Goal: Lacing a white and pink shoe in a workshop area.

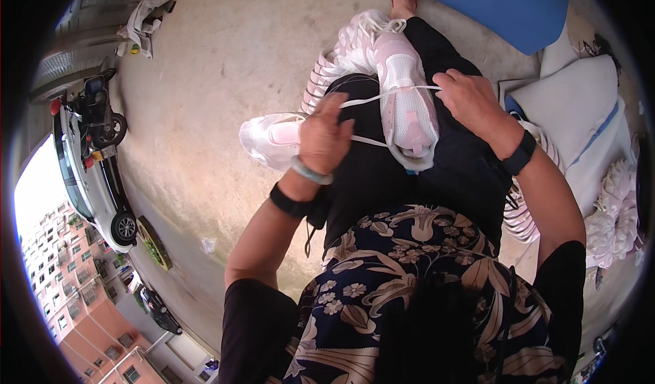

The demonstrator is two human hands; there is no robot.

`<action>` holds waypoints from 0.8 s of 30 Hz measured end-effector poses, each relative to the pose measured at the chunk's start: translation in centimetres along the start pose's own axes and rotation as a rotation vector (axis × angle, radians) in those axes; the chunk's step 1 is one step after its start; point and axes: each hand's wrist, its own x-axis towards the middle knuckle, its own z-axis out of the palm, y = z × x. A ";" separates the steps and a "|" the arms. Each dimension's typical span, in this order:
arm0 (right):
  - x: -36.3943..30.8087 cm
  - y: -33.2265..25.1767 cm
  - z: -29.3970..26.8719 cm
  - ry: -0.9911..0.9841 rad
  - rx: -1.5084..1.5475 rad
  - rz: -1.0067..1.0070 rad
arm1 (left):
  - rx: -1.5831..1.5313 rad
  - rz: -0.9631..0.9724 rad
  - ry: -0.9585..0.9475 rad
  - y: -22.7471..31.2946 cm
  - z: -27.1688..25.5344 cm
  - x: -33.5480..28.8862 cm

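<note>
Clearly, the right hand pinches a white lace whose strands run to the half-curled left hand, its exact grip hidden. That lace looks soft and light, best pinched near its end; the pink-and-white shoe atop dark trousers probably flexes if gripped by its sides.

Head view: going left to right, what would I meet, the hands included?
White car → white-and-pink sneaker at the left → left hand → white-and-pink sneaker on the lap → right hand → bunch of white shoes at far right.
</note>
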 end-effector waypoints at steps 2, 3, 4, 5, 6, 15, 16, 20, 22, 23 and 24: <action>-0.1 0.5 -0.3 0.008 0.035 -0.018 | 0.061 0.065 -0.060 1.5 2.5 1.5; -0.3 1.0 -0.3 0.007 0.092 -0.022 | 0.108 0.072 -0.073 1.8 3.3 2.1; -0.4 1.3 -0.4 0.008 0.151 -0.023 | 0.123 0.073 -0.089 1.8 4.0 2.7; -0.4 1.7 -0.5 0.007 0.152 -0.025 | 0.124 0.071 -0.088 1.5 4.1 2.9; -0.4 2.1 -0.8 0.000 0.164 -0.032 | 0.223 0.115 -0.132 1.2 4.1 3.0; -2.6 7.2 -3.5 0.003 0.258 0.069 | 0.657 0.079 0.005 -4.9 -7.1 0.6; -3.3 7.9 -4.2 -0.017 0.265 0.077 | 0.658 0.129 -0.020 -5.2 -8.5 -0.2; -7.4 11.0 -5.7 0.009 0.219 0.144 | 0.642 0.228 -0.022 -5.7 -12.0 -3.1; -9.8 12.4 -6.2 0.024 0.230 0.263 | 0.677 0.251 0.086 -6.7 -13.5 -3.9; -10.9 12.8 -6.5 0.030 0.223 0.259 | 0.697 0.255 0.104 -7.1 -14.3 -4.2; -12.1 13.2 -6.8 0.037 0.211 0.291 | 0.765 0.254 0.071 -7.5 -15.0 -4.6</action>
